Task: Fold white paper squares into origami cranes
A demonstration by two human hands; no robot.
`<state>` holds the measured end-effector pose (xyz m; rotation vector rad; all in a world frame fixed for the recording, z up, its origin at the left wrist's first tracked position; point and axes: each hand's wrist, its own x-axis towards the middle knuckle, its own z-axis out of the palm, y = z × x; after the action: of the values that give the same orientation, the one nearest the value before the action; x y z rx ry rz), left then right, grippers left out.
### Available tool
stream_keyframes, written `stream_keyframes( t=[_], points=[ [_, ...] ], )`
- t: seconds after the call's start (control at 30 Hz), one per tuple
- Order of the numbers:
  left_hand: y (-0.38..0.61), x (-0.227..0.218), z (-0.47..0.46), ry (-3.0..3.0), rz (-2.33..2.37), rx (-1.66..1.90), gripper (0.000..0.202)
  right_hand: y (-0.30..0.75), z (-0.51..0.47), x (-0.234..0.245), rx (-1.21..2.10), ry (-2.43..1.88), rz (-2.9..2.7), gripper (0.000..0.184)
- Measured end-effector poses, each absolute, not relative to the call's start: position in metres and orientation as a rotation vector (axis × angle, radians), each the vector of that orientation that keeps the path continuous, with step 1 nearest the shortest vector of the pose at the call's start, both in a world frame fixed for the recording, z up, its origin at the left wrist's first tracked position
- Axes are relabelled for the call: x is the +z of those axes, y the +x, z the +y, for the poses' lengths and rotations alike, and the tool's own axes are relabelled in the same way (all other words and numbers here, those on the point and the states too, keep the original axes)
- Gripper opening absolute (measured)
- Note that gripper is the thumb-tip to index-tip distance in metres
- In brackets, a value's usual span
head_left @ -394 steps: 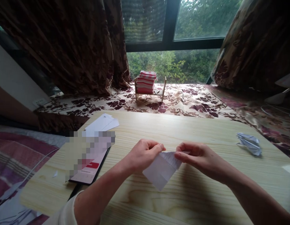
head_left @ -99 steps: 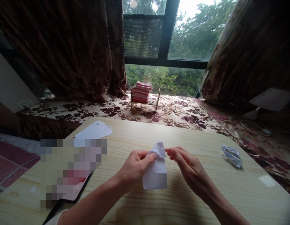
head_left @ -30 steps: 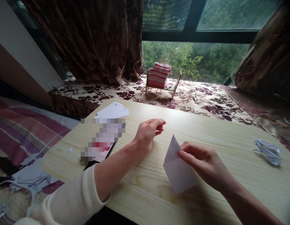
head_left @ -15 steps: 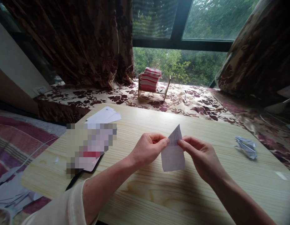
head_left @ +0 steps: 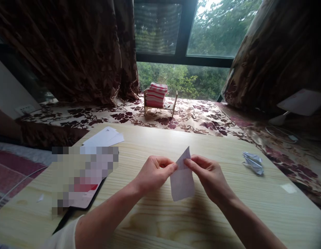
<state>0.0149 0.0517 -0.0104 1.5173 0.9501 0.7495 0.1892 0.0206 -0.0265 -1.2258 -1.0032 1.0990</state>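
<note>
A small sheet of paper with a slanted, pointed top edge is held up above the wooden table. My left hand pinches its left edge between thumb and fingers. On the other side, my right hand grips the right edge near the top, its thumb lying across the front of the paper. The upper part looks folded over, with faint print on it. Fingers behind the sheet are partly hidden.
Folded paper pieces lie at the right of the wooden table. White sheets and a partly blurred-out flat object are at the left. A paper scrap sits near the right edge. Beyond, a small stand holds folded striped cloths.
The whole view has shifted, so the table and hands appear further left and slightly lower. Both hands keep their hold on the paper, with little visible change in its shape.
</note>
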Motion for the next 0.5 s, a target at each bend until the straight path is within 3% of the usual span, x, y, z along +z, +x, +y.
stream_keyframes(
  t=[0.17, 0.27, 0.5],
  points=[
    [0.004, -0.013, 0.064, 1.469, 1.141, 0.83, 0.017, 0.214, 0.033, -0.024, 0.875, -1.212, -0.809, 0.031],
    [0.005, -0.007, 0.065, 1.413, 1.081, 0.953, 0.014, 0.205, 0.029, -0.022, 0.985, -1.209, -0.859, 0.029],
    [0.013, -0.007, 0.051, 1.434, 0.986, 0.811, 0.018, 0.173, 0.011, -0.026, 1.182, -1.256, -1.151, 0.03]
  ],
)
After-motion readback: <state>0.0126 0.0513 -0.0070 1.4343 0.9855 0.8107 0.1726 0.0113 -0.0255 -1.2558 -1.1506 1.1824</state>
